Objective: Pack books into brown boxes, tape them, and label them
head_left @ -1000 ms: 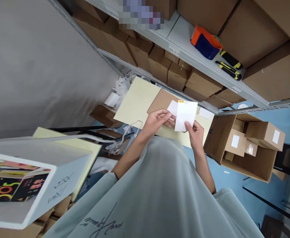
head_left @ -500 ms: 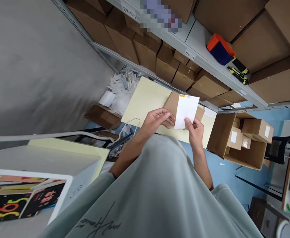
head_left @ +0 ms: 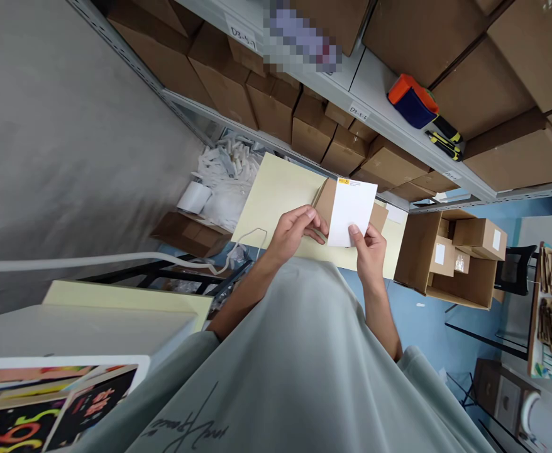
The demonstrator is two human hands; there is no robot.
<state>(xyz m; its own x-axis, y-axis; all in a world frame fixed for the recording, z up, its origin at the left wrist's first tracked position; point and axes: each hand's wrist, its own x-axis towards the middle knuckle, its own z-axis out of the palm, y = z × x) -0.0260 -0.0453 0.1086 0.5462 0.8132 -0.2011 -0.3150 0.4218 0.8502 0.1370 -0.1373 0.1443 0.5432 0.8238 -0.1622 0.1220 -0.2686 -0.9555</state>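
My right hand (head_left: pixel 369 250) pinches the lower edge of a white paper label (head_left: pixel 351 212) with a small yellow mark at its top left corner. My left hand (head_left: pixel 295 230) has its fingers curled on the left edge of a flat brown cardboard piece (head_left: pixel 325 198) that sits behind the label. Both hands are held in front of my grey shirt, above a pale yellow table top (head_left: pixel 280 195).
Metal shelves (head_left: pixel 380 113) hold many brown cartons, an orange-and-blue object (head_left: pixel 410 100) and a yellow-black tool (head_left: pixel 443 143). An open carton (head_left: pixel 450 264) with small boxes stands at the right. A paper roll (head_left: pixel 195 197) and white scraps lie at the left. A white printed box (head_left: pixel 59 352) sits at the lower left.
The second white sheet seen by my left hand a second ago is no longer visible; the brown cardboard now shows behind the label. The view has shifted slightly.
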